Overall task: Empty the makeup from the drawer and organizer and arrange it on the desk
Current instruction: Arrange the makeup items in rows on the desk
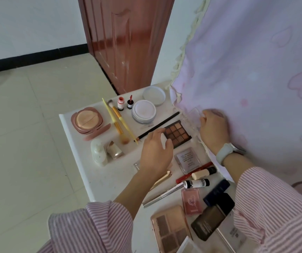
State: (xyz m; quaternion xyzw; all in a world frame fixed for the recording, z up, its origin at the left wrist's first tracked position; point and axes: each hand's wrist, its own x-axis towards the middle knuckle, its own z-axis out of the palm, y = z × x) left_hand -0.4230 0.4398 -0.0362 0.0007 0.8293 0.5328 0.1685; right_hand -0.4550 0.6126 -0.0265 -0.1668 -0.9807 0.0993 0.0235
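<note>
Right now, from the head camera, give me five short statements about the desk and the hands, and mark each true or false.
1. The left hand rests at the near edge of the dark eyeshadow palette. True.
2. The right hand holds a yellow brush. False: it is against the pink curtain, and the yellow brushes lie on the desk.
3. The pink cushion compact lies open. True.
4. The two small red bottles lie beside the watch. False: they stand at the far end, by the round powder jar.
5. The wristwatch is on the left wrist. False: the right.
</note>
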